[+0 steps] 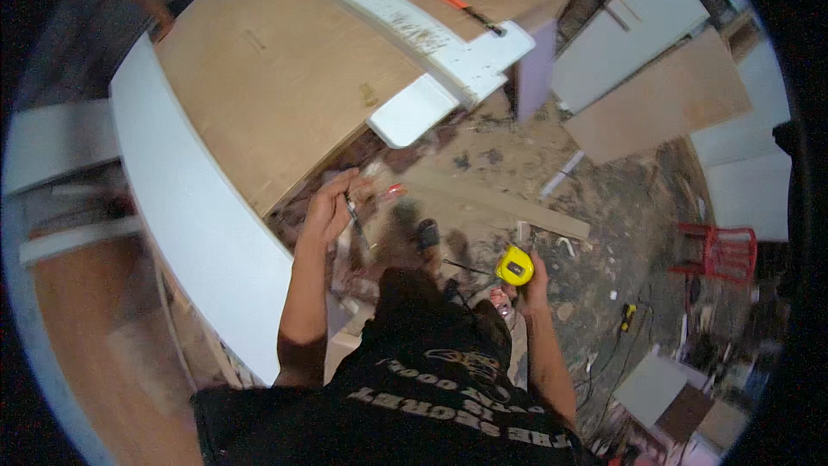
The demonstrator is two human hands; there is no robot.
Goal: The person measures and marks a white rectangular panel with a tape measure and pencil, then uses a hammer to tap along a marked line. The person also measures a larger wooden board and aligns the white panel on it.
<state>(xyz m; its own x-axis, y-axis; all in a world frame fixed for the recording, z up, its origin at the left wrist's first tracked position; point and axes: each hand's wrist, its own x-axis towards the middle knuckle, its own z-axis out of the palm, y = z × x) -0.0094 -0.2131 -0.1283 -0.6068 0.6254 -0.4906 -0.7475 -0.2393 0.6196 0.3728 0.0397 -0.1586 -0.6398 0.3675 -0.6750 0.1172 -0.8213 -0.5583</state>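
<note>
My left hand is raised near the edge of a large plywood panel, its fingers closed on a slim dark pencil-like stick. Blur hides the stick's exact kind. Lower on the right, my right hand grips a yellow tape measure, away from the panel. A long white board runs along the panel's left side. Across its top lies another white strip, ending in a white block. A hammer with an orange and black handle rests near that strip.
Another person's hands touch the panel's far left edge. White and brown sheets lean at the right. A red plastic chair stands on the dirty floor, near a yellow and black tool. A wooden plank lies ahead of me.
</note>
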